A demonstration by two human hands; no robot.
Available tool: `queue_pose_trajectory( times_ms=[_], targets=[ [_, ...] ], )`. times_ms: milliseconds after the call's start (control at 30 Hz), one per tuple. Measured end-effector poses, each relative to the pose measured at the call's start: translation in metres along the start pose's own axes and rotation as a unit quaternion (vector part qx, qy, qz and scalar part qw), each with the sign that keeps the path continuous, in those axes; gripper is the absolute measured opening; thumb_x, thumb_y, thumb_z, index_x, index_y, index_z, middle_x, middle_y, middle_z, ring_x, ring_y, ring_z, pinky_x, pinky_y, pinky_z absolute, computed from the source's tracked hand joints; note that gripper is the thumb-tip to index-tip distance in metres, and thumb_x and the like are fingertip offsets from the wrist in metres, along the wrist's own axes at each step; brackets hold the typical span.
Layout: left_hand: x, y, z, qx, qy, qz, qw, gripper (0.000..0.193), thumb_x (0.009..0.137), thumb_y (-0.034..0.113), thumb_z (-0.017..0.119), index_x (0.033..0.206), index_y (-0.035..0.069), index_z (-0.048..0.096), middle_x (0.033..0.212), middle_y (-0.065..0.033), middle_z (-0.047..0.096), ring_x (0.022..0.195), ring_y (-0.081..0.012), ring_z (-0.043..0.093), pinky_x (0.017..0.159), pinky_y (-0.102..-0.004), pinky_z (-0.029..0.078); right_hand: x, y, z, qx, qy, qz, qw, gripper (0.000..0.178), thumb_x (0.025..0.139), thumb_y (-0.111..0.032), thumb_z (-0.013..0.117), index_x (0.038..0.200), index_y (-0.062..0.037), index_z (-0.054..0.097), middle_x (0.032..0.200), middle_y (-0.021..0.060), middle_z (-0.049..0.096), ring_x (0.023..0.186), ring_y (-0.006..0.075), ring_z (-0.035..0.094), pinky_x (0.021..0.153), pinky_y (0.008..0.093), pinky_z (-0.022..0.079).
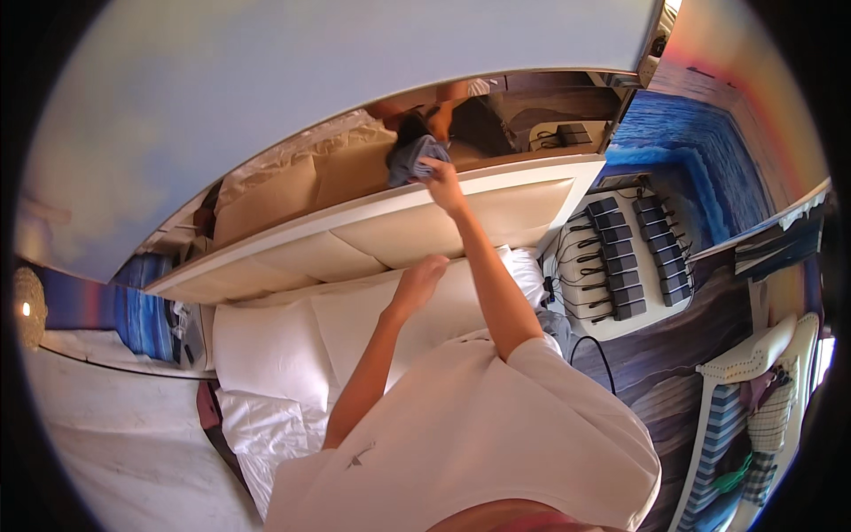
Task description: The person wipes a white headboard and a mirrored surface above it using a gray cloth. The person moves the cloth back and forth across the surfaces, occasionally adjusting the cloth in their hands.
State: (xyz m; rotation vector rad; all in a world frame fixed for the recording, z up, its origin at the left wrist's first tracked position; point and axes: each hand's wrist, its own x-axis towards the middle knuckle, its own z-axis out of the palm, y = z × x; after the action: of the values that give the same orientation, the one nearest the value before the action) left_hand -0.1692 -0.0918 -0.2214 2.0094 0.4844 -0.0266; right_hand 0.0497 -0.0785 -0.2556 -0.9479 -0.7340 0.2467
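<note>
My right hand [441,183] grips a bunched grey cloth [411,162] and presses it against the lower part of a long mirror [554,96] above the headboard. The mirror repeats the cloth, the hand and part of the bed. Just below runs the headboard [372,250], beige and padded, with a white frame. My left hand [420,284] hovers over the bed near the headboard. It holds nothing, and its fingers are loosely bent, partly turned away from view. White pillows [270,350] lie under my left arm.
Right of the bed stands a white table [576,306] with two rows of black box-shaped devices [616,257] and their cables. A cushioned bench [749,359] with clothes is at the far right. On the left are a small bedside unit [199,337] and a round woven lamp [29,306].
</note>
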Motion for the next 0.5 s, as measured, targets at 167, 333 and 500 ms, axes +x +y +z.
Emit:
queue_pose_trajectory(
  times_ms=[167, 333, 500],
  targets=[
    [-0.030, 0.000, -0.027, -0.136, 0.024, -0.045, 0.989, 0.031, 0.094, 0.029, 0.045, 0.112, 0.007, 0.058, 0.103, -0.0058, 0.063, 0.093, -0.0164, 0.057, 0.086, -0.0302, 0.042, -0.020, -0.056, -0.138, 0.122, 0.160, 0.072, 0.977, 0.017, 0.083, 0.006, 0.050, 0.093, -0.0024, 0.060, 0.090, 0.0073, 0.062, 0.082, 0.0215, 0.063, 0.078, 0.0396, 0.055],
    [-0.048, -0.001, -0.010, -0.210, -0.014, -0.025, 0.977, 0.033, 0.094, 0.030, 0.043, 0.110, 0.004, 0.059, 0.099, -0.0051, 0.062, 0.089, -0.0148, 0.056, 0.083, -0.0284, 0.042, -0.018, -0.068, -0.135, 0.017, 0.282, 0.052, 0.958, 0.008, 0.088, -0.006, 0.057, 0.096, -0.0036, 0.058, 0.094, 0.0074, 0.061, 0.083, 0.0199, 0.061, 0.078, 0.0374, 0.056],
    [-0.040, -0.004, -0.003, -0.152, -0.081, -0.040, 0.984, 0.032, 0.094, 0.030, 0.045, 0.113, 0.008, 0.058, 0.105, -0.0042, 0.062, 0.094, -0.0149, 0.056, 0.085, -0.0299, 0.043, -0.028, -0.039, -0.020, -0.316, 0.062, 0.103, 0.941, 0.040, 0.071, 0.018, 0.046, 0.103, 0.0020, 0.065, 0.100, 0.0137, 0.062, 0.088, 0.0207, 0.064, 0.075, 0.0335, 0.057]
  ],
)
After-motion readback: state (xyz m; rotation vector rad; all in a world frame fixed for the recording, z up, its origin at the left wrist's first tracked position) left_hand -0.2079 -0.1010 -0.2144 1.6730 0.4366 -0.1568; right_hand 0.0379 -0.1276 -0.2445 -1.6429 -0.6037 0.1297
